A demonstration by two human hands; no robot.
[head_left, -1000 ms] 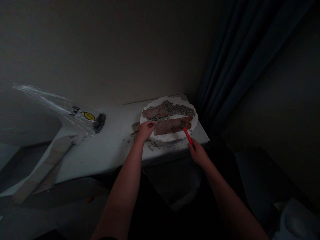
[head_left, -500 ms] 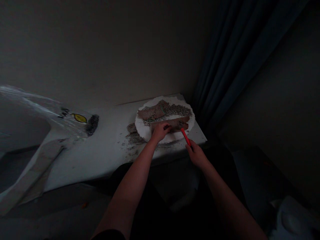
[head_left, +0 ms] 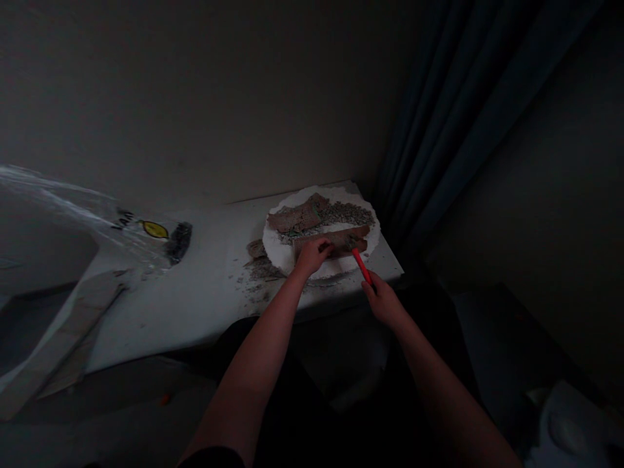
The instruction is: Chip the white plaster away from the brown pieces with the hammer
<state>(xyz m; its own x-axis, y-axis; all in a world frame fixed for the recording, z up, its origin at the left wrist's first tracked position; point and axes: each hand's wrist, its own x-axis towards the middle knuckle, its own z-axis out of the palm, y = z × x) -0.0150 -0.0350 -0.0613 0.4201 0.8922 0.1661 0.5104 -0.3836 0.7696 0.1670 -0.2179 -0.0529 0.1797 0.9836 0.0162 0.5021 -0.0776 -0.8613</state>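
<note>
My right hand [head_left: 383,298] is closed round the red handle of a hammer [head_left: 361,263]. Its dark head rests on or just over the right part of a brown board [head_left: 341,237]. On that same board lies my left hand [head_left: 313,253], thumb and fingers curled together close to the hammer head; whatever they pinch is too small and dark to make out. Under the board is a round white scalloped mat [head_left: 277,255]. Behind it, a cracked brown slab [head_left: 295,218] and a heap of small grey chips [head_left: 348,214] lie on the mat.
Grey rubble [head_left: 263,265] is strewn left of the mat on the white table [head_left: 195,299]. Further left are a clear plastic bag [head_left: 141,244] with dark contents and a long flat piece [head_left: 82,318] over the table edge. A dark curtain [head_left: 439,143] hangs at right.
Almost nothing differs. Both hands and the hammer stay in the same place over the board; the view has shifted very slightly.
</note>
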